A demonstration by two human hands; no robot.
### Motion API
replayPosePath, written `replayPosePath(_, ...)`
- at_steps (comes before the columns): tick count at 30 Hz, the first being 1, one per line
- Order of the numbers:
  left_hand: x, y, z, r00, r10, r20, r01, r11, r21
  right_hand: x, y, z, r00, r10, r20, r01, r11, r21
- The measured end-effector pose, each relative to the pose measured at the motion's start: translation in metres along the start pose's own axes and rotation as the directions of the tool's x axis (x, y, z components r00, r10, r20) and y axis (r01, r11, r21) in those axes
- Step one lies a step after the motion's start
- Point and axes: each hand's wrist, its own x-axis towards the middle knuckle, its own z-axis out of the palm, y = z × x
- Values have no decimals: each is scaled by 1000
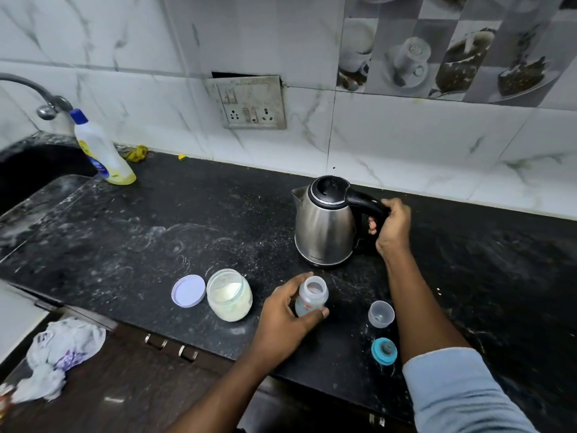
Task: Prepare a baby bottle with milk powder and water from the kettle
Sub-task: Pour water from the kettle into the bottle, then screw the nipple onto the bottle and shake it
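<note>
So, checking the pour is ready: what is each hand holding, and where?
The left hand holds the baby bottle round its body; the right hand grips the kettle by its black handle.

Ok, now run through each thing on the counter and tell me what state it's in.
Kettle: upright, lid shut, right grip holds its handle.
Baby bottle: upright, top off, left grip holds it.
Powder jar: open, powder inside.
Jar lid: off, lying beside the jar.
Clear cap: off, mouth up.
Teal teat ring: off, on the counter.
Detergent bottle: standing, cap on.
</note>
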Motion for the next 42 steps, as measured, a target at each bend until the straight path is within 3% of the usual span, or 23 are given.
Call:
replayPosePath(17, -5, -7, 0, 1000, -24, 11, 25, 999, -47, 1, -1, -1, 999, 34, 0, -33, 989, -141)
replayPosePath(20, -6, -7, -1, 999, -37, 30, 39, 997, -64, -8, -14, -8, 991, -130, 24, 132, 961, -242)
replayPosePath(22, -7, -3, -1, 999, -32, 38, 35, 996, -84, -24, -25, -20, 959, -284, 2, 261, 876, -406)
replayPosePath(26, -8, 4, -1, 997, -12, 75, 19, 995, -94, -79, -30, -61, 909, -415, -36, 309, 730, -610)
replayPosePath(29, -8, 4, 0, 995, -17, 98, 29, 993, -117, -121, -23, -94, 959, -283, 29, 224, 690, -688)
replayPosePath(31, -9, 4, 1, 993, -27, 117, 43, 990, -133, -143, -15, -112, 984, -177, 34, 136, 606, -783)
replayPosePath(33, -10, 2, 2, 991, -33, 128, 50, 990, -131, -159, -6, -126, 995, -97, 22, 70, 520, -851)
replayPosePath(37, -12, -2, 4, 987, -40, 155, 56, 993, -100, -178, 1, -132, 992, 100, 80, 25, 463, -886)
replayPosePath(42, -16, -7, 8, 985, -50, 163, 64, 995, -80, -178, 2, -126, 993, 72, 90, 60, 342, -938)
